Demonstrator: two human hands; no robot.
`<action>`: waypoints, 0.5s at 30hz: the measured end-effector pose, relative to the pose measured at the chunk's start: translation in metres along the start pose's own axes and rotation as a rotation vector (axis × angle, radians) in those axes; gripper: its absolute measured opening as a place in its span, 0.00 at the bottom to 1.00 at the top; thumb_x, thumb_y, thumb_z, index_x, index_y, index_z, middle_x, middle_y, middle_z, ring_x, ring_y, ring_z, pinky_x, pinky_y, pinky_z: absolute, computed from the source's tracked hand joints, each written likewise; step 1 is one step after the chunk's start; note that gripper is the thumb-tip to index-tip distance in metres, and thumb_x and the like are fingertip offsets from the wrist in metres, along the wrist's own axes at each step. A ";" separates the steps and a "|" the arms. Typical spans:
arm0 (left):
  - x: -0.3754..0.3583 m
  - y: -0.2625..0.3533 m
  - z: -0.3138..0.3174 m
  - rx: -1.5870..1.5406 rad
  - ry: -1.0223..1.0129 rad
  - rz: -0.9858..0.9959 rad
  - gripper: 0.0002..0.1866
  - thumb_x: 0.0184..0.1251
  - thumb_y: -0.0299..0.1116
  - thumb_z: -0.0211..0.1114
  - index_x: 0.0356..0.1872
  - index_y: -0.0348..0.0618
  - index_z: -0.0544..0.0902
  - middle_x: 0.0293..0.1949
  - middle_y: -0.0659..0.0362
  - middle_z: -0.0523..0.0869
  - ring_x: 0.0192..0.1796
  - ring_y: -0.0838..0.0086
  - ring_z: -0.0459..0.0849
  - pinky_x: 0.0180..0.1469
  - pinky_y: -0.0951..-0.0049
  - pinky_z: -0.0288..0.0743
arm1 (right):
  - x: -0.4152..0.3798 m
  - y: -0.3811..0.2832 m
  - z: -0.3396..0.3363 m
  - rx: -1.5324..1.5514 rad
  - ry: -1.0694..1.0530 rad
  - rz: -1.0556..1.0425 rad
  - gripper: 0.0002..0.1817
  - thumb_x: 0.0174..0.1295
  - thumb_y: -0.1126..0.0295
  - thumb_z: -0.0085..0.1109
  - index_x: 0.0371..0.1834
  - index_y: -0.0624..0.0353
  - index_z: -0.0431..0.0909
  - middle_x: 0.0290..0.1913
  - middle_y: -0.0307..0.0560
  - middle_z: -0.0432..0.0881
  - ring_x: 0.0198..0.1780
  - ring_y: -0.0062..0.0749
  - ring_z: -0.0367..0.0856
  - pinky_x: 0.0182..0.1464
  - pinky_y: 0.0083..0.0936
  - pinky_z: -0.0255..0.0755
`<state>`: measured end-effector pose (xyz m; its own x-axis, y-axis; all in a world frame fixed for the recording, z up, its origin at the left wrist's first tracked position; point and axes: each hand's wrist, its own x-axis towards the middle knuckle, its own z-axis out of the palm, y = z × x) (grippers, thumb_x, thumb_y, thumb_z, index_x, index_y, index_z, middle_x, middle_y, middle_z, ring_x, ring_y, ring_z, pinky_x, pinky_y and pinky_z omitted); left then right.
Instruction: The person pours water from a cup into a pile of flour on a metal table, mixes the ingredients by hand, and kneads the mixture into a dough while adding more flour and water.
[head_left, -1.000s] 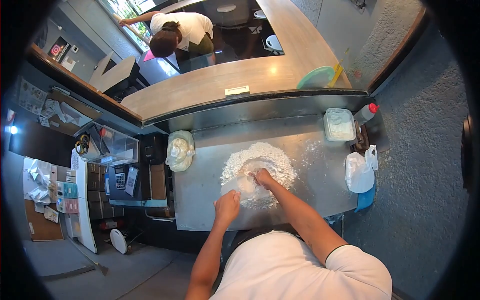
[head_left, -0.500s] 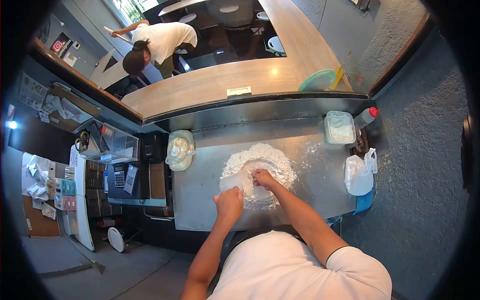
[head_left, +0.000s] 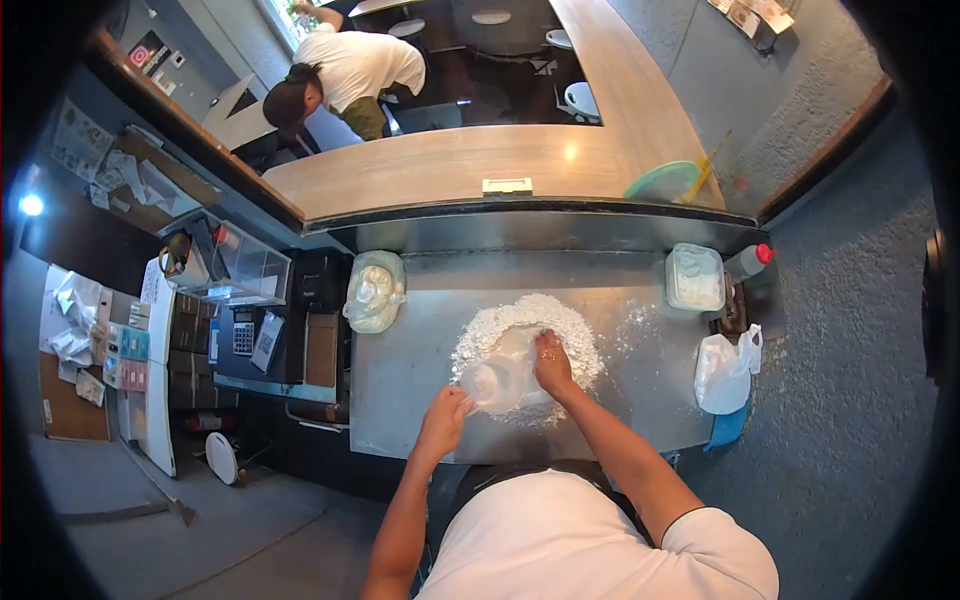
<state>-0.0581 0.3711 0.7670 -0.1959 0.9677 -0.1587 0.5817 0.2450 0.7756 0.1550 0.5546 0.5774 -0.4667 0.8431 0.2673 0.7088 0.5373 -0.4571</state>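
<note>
A ring of white flour [head_left: 580, 335] lies heaped on the metal table [head_left: 400, 400], with a pale wet-looking pool in its hollow. My left hand [head_left: 443, 420] is closed on the side of a clear plastic jug [head_left: 488, 384], which it holds over the near left part of the ring. Whitish residue shows inside the jug. My right hand [head_left: 551, 362] reaches into the right side of the hollow, fingers stretched out at the inner edge of the flour. Nothing shows in that hand, though its fingertips are partly hard to make out.
At the table's back left is a bag of pale dough-like stuff [head_left: 375, 292]. A tub of white powder [head_left: 695, 278], a red-capped bottle [head_left: 750, 262] and a white plastic bag [head_left: 725, 375] line the right side. Beyond the counter [head_left: 420, 170], another person [head_left: 350, 70] bends over.
My left hand has drawn the jug slightly down and turned it so its round mouth shows. My right hand has left the jug and moved into the hollow, its fingers straightened.
</note>
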 end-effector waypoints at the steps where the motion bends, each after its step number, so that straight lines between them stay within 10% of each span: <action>1: -0.008 -0.009 -0.003 -0.059 0.039 -0.007 0.14 0.76 0.36 0.57 0.44 0.34 0.84 0.47 0.47 0.84 0.50 0.51 0.82 0.56 0.59 0.73 | 0.001 -0.006 -0.011 -0.037 -0.204 0.091 0.21 0.59 0.79 0.51 0.57 0.71 0.76 0.61 0.72 0.75 0.64 0.60 0.75 0.68 0.44 0.70; 4: -0.030 -0.046 -0.010 -0.208 0.100 -0.090 0.15 0.77 0.36 0.56 0.47 0.33 0.83 0.47 0.47 0.84 0.52 0.55 0.83 0.58 0.63 0.74 | 0.011 0.011 -0.005 0.123 -0.477 0.067 0.25 0.57 0.79 0.51 0.61 0.72 0.74 0.64 0.74 0.74 0.68 0.59 0.72 0.73 0.43 0.65; 6: -0.044 -0.081 -0.020 -0.278 0.160 -0.189 0.15 0.78 0.36 0.55 0.49 0.33 0.83 0.47 0.48 0.84 0.52 0.58 0.83 0.58 0.64 0.73 | 0.001 0.025 0.027 -0.024 -0.179 -0.016 0.30 0.51 0.80 0.52 0.61 0.76 0.74 0.64 0.75 0.75 0.70 0.62 0.70 0.77 0.46 0.57; 10: -0.075 -0.139 -0.032 -0.383 0.346 -0.338 0.16 0.79 0.37 0.54 0.50 0.33 0.81 0.48 0.49 0.85 0.52 0.62 0.83 0.59 0.66 0.73 | 0.026 -0.011 -0.012 0.062 -0.432 0.000 0.22 0.52 0.80 0.53 0.53 0.72 0.76 0.50 0.72 0.76 0.55 0.68 0.74 0.62 0.54 0.68; 14: -0.070 -0.201 -0.032 -0.441 0.471 -0.427 0.16 0.77 0.38 0.55 0.51 0.35 0.82 0.46 0.54 0.86 0.52 0.67 0.83 0.59 0.66 0.74 | 0.009 0.009 0.021 0.027 -0.098 -0.257 0.18 0.55 0.79 0.52 0.50 0.70 0.80 0.50 0.70 0.78 0.53 0.64 0.76 0.59 0.53 0.70; 15: -0.065 -0.202 -0.041 -0.444 0.465 -0.412 0.17 0.78 0.38 0.54 0.52 0.36 0.82 0.46 0.54 0.86 0.52 0.67 0.83 0.59 0.67 0.74 | 0.015 0.004 0.006 -0.025 -0.454 -0.135 0.17 0.54 0.80 0.52 0.48 0.70 0.81 0.49 0.69 0.79 0.53 0.63 0.77 0.59 0.53 0.70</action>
<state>-0.1950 0.2564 0.6455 -0.6975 0.6548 -0.2911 0.0369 0.4385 0.8980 0.1478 0.5690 0.5742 -0.7357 0.6728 -0.0779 0.6358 0.6463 -0.4220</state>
